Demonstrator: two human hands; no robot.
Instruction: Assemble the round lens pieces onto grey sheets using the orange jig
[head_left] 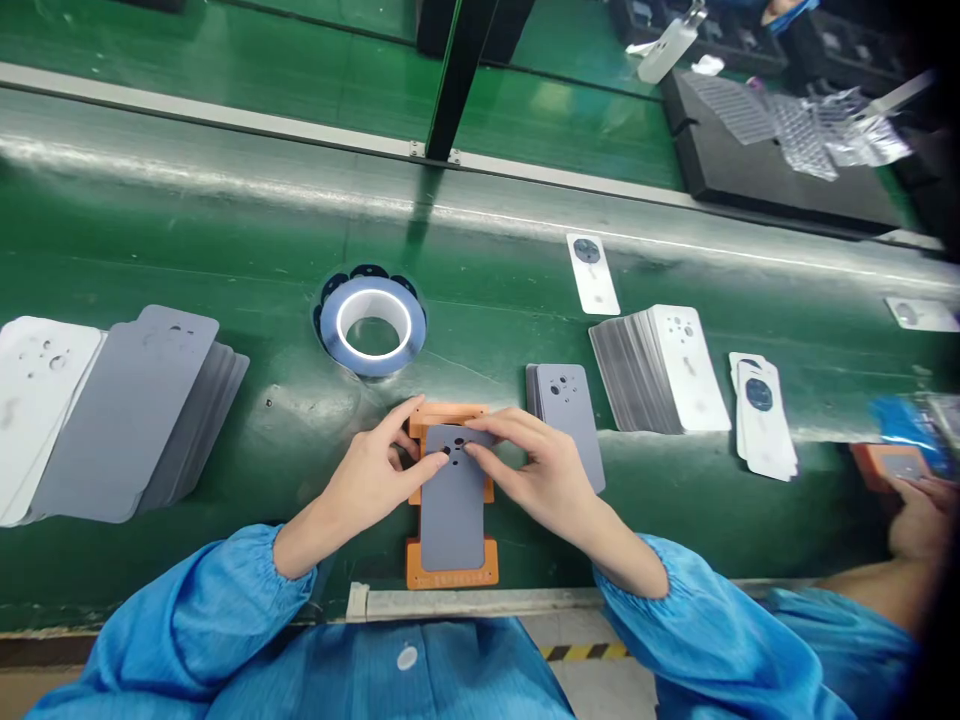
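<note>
A grey phone back panel [453,515] with camera holes lies on an orange fixture [451,577] in front of me. My left hand [379,465] grips the panel's upper left side, its thumb by the camera holes and its index finger at the fixture's top corner. My right hand [544,475] is closed at the panel's upper right, thumb and index finger near the holes. Just right of the fixture stands a small stack of grey panels [574,425]. Whatever lies under my fingertips is hidden.
Fanned grey panels [131,420] and white panels [45,400] lie at left. A blue tape roll [334,325] sits beyond the fixture. At right are a fanned stack [686,370], white cards with dark discs [765,430] and a co-worker's hand [926,515] at another orange fixture [874,465].
</note>
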